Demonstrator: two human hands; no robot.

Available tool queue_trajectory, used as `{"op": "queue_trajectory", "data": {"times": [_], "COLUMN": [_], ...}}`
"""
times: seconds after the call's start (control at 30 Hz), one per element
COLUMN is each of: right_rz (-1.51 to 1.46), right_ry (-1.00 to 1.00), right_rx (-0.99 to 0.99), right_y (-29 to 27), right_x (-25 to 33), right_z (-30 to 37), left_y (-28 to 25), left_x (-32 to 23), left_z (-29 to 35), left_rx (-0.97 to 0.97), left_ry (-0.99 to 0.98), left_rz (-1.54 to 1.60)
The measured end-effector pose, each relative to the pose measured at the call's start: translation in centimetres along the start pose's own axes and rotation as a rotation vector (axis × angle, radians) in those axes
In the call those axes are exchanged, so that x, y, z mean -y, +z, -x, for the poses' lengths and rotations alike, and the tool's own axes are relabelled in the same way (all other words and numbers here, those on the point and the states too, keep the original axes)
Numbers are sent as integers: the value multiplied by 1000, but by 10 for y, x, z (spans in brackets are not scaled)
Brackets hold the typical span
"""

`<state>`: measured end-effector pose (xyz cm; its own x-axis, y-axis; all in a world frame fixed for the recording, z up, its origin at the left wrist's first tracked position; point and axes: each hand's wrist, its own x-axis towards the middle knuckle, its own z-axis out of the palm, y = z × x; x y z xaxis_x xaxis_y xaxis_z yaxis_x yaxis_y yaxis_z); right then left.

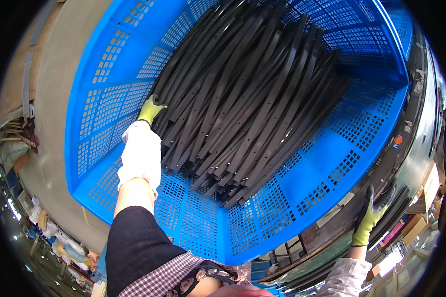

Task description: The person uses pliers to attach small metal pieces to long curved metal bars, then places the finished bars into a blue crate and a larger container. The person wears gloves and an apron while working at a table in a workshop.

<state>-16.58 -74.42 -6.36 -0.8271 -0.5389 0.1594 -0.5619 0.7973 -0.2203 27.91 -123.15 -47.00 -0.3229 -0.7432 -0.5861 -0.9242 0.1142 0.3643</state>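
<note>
The fingers [369,194] of the right hand [364,225] are apart, thumb and the others spread in a wide V with nothing gripped that I can make out. On the left hand [149,111] they run in against dark stock, so I cannot tell whether they close on any of it. That makes two hands, each in one yellow-green glove with dark on the fingers.

From where I stand, one heap of black strips [233,106] lies lengthwise in one big blue crate [314,171], the left hand right at the heap's left edge. There are dozens, crossing too thickly for an exact count; small holes show near many of their ends. Part of a second blue crate [400,27] shows beyond the far right corner. Just beside the right hand, outside the crate, lie several dark lengths [392,214]. I count one orange spot [397,141] on the right.
</note>
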Motion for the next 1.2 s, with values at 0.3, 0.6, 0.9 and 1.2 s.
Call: {"op": "queue_trajectory", "data": {"times": [0.3,0.6,0.9,1.2], "right_rz": [88,309,297,236], "right_ry": [-59,-85,110,155], "right_rx": [-2,-87,-131,-138], "right_y": [-2,-3,6,14], "right_x": [-3,-6,-4,-6], "right_z": [-3,-3,3,4], "left_y": [11,-122,-221,-281], "left_x": [-50,-225,-266,-292], "left_z": [71,238,309,387], "left_rx": [-184,444,637,514], "left_ry": [37,417,539,708], "left_rz": [-197,1020,1446,1193]}}
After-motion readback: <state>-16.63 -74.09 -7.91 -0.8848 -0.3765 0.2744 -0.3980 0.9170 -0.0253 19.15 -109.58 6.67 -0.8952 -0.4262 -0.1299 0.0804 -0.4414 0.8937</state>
